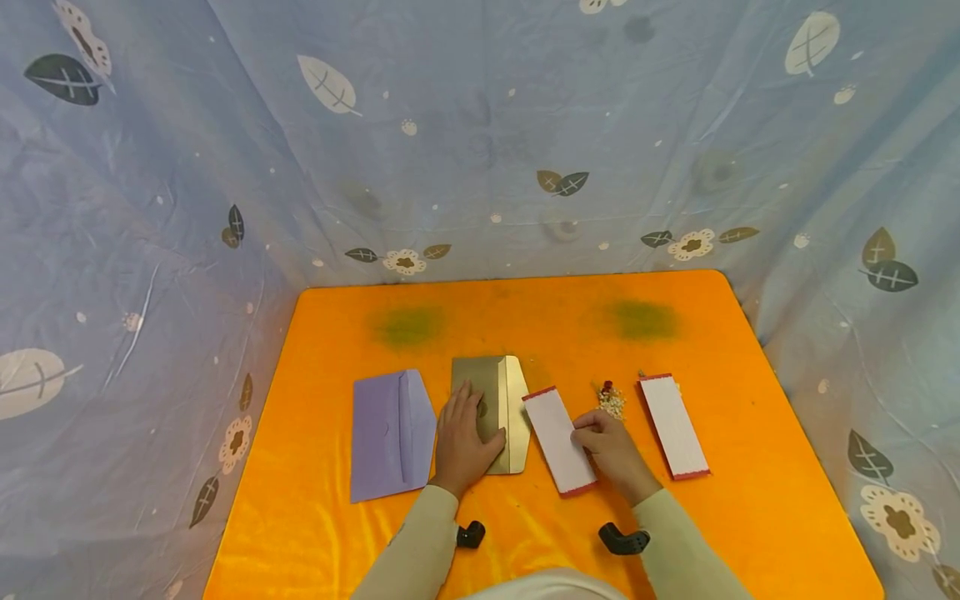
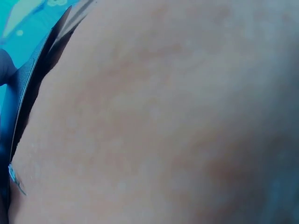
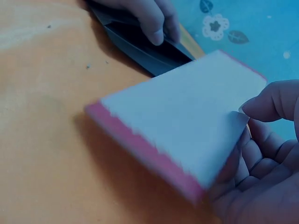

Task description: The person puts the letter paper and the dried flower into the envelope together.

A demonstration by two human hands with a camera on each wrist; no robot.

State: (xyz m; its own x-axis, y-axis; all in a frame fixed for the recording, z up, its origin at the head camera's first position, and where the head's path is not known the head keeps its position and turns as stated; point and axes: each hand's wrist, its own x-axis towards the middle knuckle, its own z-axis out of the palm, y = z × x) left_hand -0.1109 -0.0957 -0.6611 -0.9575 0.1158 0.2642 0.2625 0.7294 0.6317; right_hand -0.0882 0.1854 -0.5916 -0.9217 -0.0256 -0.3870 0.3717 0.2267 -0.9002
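On the near half of the orange worktop [image 1: 750, 350], my left hand [image 1: 461, 442] lies flat, fingers straight, on the gold envelope [image 1: 502, 392], pressing it down so it cannot slide and leaving its open flap side facing right. My right hand [image 1: 611, 446] pinches the near right edge of a white card with red ends [image 1: 557, 437], thumb on top and fingers curled beneath; the right wrist view shows that edge [image 3: 187, 126] lifted off the cloth while the far end stays low, pointing toward the envelope's dark mouth [image 3: 140, 46]. The card sits just right of the gold envelope, close to touching it, angled with its near end swung right. A lilac envelope [image 1: 390, 433] lies flat just left of the gold one, flap folded out, untouched. Right of my right hand, a small sprig of dried flowers [image 1: 611, 400] rests on the worktop, and beyond it a second white card with red ends [image 1: 673, 425] lies apart. Blue leaf-print fabric [image 1: 480, 125] hangs behind and to both sides. My left wrist camera shows little but blurred skin, so the flat press is judged from the head view
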